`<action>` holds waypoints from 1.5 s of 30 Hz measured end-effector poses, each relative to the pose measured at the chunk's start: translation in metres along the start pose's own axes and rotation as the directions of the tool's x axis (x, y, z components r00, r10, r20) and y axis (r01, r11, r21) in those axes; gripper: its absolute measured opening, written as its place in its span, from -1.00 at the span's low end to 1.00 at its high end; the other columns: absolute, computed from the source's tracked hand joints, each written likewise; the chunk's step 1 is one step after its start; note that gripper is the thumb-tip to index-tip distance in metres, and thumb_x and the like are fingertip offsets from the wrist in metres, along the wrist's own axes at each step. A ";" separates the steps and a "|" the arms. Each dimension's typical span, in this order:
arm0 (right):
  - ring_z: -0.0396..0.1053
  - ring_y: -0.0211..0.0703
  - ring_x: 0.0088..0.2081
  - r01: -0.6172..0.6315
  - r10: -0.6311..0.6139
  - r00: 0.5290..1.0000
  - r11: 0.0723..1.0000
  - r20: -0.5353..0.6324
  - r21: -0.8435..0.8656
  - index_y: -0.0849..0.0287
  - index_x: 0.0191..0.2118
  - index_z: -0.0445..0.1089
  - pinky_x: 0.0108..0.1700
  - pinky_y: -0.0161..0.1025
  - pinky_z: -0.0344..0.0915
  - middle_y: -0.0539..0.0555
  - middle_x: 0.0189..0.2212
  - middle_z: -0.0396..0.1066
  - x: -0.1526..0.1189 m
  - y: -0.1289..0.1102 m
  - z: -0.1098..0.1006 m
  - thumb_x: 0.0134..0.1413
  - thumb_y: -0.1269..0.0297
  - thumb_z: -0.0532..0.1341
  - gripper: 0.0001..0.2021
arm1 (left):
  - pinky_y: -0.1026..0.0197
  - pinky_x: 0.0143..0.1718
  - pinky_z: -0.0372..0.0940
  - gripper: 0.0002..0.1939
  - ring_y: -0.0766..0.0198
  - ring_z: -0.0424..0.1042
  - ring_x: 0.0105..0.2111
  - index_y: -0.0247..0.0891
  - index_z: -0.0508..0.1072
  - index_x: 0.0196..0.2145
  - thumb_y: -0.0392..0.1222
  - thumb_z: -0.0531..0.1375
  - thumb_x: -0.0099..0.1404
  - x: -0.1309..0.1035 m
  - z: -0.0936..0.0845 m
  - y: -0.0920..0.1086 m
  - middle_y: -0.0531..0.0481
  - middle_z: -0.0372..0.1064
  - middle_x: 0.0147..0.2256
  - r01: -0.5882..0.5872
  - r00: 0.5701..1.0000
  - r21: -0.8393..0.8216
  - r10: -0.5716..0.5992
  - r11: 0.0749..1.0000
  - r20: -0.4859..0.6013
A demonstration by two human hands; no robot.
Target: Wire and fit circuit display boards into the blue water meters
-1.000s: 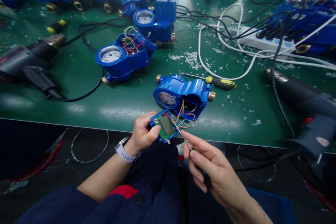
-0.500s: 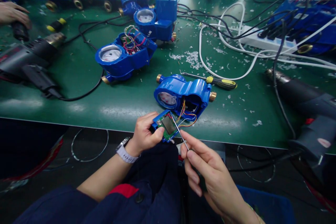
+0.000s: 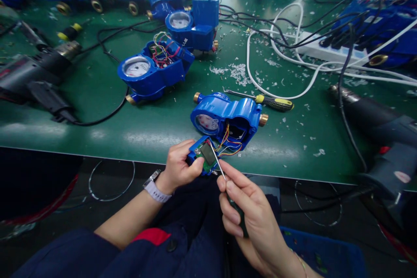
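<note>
My left hand (image 3: 183, 163) grips a blue cover (image 3: 192, 155) with a green circuit board and a grey display (image 3: 207, 154) inside, held at the table's front edge. A thin screwdriver (image 3: 219, 161) is in my right hand (image 3: 243, 200), its dark handle partly hidden by the fingers and its tip at the board's upper edge. Yellow, red and white wires (image 3: 224, 139) run from the board to an open blue meter body (image 3: 224, 110) with brass ends, lying just behind on the green table.
A yellow-black screwdriver (image 3: 276, 103) lies behind the meter body. Heat guns (image 3: 42, 67) rest left and right. Another open meter (image 3: 156, 67), more meters, a white power strip (image 3: 332, 50), cables and white scraps are further back.
My right hand has moved slightly left and up with the screwdriver, showing more of its handle. At the far left, another person's hand has left the view.
</note>
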State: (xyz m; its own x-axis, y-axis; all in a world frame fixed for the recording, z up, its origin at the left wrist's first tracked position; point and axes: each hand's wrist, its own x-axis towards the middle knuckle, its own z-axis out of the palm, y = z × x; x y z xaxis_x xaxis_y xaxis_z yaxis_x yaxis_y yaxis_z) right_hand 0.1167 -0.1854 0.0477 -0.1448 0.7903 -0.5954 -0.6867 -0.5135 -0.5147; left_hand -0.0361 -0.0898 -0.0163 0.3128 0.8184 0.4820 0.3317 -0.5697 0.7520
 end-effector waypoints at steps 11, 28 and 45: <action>-0.05 -0.62 -0.66 -0.010 0.009 0.998 1.000 0.055 0.030 -0.06 0.00 0.49 -0.73 -0.61 -0.14 -0.09 -0.35 0.19 0.009 0.006 -0.007 0.10 0.24 0.33 -0.69 | 0.24 -0.52 0.20 -0.79 0.28 0.26 -0.59 -0.25 0.34 -0.56 -0.19 0.08 0.20 -0.001 -0.001 -0.003 0.03 0.26 -0.61 0.076 0.996 -0.037 -0.075 0.996 0.040; -0.01 -0.59 -0.66 0.085 0.043 0.895 0.961 0.445 -0.264 -0.19 0.07 0.43 -0.68 -0.55 -0.11 -0.05 -0.38 0.27 0.010 -0.014 -0.010 0.23 0.19 0.23 -0.69 | 0.25 -0.55 0.12 -0.68 0.30 0.20 -0.61 -0.26 0.31 -0.61 -0.07 0.08 0.22 -0.001 -0.003 -0.008 0.05 0.21 -0.63 0.234 0.970 -0.162 -0.218 0.958 0.110; 0.03 -0.52 -0.63 0.139 -0.119 0.989 0.949 0.086 -0.282 -0.12 0.06 0.45 -0.73 -0.54 0.01 -0.04 -0.33 0.24 0.007 -0.008 -0.021 0.15 0.20 0.27 -0.66 | 0.23 -0.51 0.12 -0.75 0.29 0.20 -0.57 -0.26 0.32 -0.56 -0.11 0.10 0.21 -0.002 -0.001 -0.006 0.06 0.22 -0.59 0.179 0.982 -0.140 -0.169 0.974 0.080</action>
State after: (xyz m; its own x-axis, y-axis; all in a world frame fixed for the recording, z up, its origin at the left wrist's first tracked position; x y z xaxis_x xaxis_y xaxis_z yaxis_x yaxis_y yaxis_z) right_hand 0.1359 -0.1829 0.0342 -0.1228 0.8716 -0.4747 -0.4707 -0.4722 -0.7453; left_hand -0.0397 -0.0886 -0.0211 0.3224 0.8943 0.3104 0.2543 -0.3977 0.8816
